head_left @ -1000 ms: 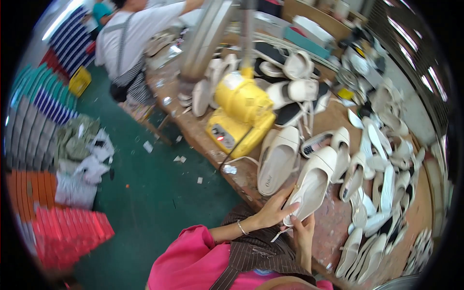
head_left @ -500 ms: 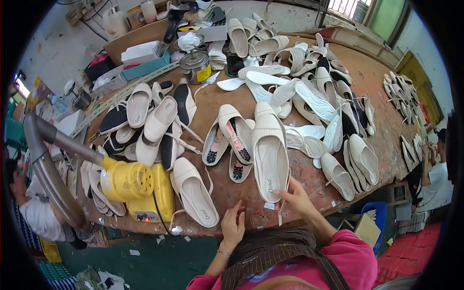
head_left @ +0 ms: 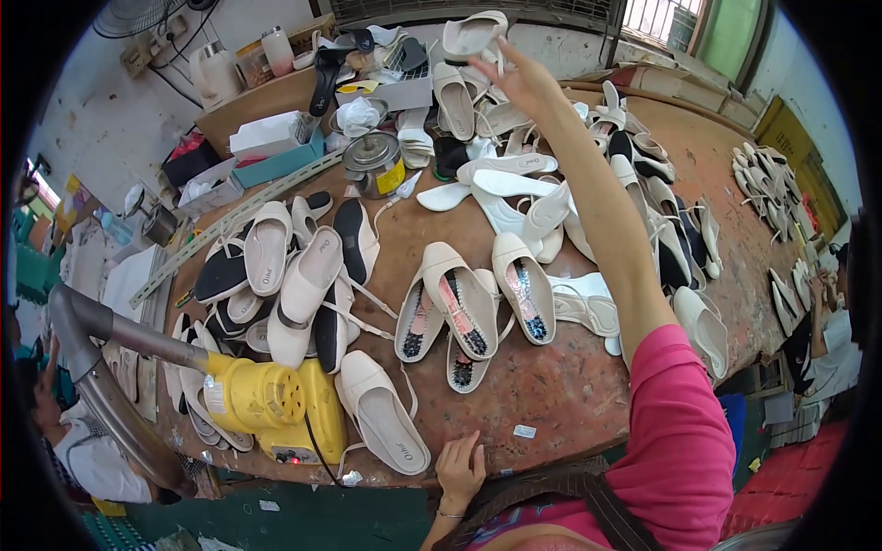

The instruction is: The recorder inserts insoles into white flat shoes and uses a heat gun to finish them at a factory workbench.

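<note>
Cream leather slingback shoe (head_left: 473, 35) is lying at the far end of the worn brown wooden workbench (head_left: 551, 386), and the right hand (head_left: 516, 81), arm stretched out, is reaching to it, fingers loosely curled just under its heel; whether they are gripping it I cannot tell. Nearer, the left hand (head_left: 461, 470) is resting flat and empty on the bench's front edge, just beside a cream flat mule shoe (head_left: 381, 413) and a yellow plastic machine (head_left: 271, 404).

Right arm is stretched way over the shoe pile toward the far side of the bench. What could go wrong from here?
1. The right hand reaches a cream shoe perched on the back heap; pulling it could probably topple neighbouring shoes.
2. The outstretched forearm passes over loose sandals; lowering it may sweep them out of order.
3. The left hand rests at the table edge beside a cream slipper lying close to that edge; a nudge might drop it to the floor.
</note>
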{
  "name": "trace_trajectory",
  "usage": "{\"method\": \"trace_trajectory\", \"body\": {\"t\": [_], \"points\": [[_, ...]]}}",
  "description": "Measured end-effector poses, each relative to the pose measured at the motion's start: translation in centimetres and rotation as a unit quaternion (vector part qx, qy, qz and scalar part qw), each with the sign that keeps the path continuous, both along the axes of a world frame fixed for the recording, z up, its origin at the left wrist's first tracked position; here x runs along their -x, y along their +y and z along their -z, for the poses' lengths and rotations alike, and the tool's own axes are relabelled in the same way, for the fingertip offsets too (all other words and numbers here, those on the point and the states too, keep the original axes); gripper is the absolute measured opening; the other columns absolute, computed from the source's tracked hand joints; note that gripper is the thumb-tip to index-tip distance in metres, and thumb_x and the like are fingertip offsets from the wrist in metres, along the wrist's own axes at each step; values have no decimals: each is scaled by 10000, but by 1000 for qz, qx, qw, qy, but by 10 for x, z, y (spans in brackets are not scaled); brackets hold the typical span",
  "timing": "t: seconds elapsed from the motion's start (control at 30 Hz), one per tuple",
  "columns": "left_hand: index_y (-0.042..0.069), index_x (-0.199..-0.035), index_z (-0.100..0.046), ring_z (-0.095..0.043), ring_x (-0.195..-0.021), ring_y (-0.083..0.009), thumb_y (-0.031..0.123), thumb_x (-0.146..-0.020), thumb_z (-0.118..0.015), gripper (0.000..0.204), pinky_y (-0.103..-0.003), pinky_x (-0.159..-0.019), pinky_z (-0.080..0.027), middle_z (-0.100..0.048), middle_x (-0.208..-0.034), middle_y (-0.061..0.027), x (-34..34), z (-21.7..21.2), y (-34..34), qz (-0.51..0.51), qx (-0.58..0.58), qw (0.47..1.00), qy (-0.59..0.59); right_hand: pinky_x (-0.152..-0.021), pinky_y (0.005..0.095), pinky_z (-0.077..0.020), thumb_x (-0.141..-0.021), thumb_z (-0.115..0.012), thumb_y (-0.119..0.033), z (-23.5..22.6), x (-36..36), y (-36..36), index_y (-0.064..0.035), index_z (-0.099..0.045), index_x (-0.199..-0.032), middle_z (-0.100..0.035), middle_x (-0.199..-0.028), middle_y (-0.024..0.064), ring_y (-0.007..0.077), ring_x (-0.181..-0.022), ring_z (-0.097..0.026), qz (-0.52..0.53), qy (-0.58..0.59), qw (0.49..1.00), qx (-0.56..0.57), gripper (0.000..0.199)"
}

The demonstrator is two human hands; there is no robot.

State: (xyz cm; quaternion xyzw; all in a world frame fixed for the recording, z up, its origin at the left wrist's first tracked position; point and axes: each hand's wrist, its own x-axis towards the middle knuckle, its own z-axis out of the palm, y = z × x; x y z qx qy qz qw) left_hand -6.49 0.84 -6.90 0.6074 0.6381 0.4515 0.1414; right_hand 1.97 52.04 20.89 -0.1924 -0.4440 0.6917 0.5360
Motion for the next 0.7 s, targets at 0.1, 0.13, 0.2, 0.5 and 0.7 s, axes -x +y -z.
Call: {"method": "trace_trajectory", "body": {"t": [0.1, 0.13, 0.2, 0.5, 0.7], "points": [[15, -1040, -679, -623, -804, -332, 37, -816, -648, 227, -395, -715, -509, -668, -899, -153, 0, 1, -3, -11, 0, 1000, 5, -984, 372, -505, -928, -639, -147, 26, 12, -18, 80, -404, -1315, -566, -1240, 254, 281, -1151, -592, 3, 46, 999, -6, 506], [14, -1033, -681, -622, -801, -331, 39, -816, -650, 220, -393, -710, -508, -667, -898, -153, -2, 1, -7, -18, -1, 1000, 5, -992, 375, -496, -926, -636, -134, 46, 20, -54, 75, -400, -1331, -576, -1241, 235, 272, -1144, -598, -24, -9, 999, -28, 513], [24, -1028, -691, -628, -809, -311, 59, -815, -668, 217, -382, -710, -516, -670, -904, -136, -3, 2, -9, -10, 3, 1000, 17, -999, 367, -483, -923, -643, -131, 84, 9, -119, 65, -466, -1316, -624, -1216, 172, 238, -1101, -629, -116, -82, 988, -51, 474], [32, -1019, -691, -615, -824, -305, 86, -824, -668, 204, -382, -708, -508, -658, -925, -114, 1, -1, 1, 2, 4, 999, 35, -713, 231, -514, -980, -569, -150, 192, -100, -287, -2, -643, -1166, -685, -935, 60, 101, -798, -644, -68, -384, 920, 29, 250], [28, -1008, -694, -613, -819, -300, 69, -822, -668, 192, -380, -707, -508, -652, -924, -119, 1, 4, 1, -4, 1, 999, 41, -544, 211, -469, -992, -544, -203, 217, -93, -319, 9, -654, -1110, -654, -796, 19, 68, -652, -612, -30, -444, 893, 64, 266]]}}
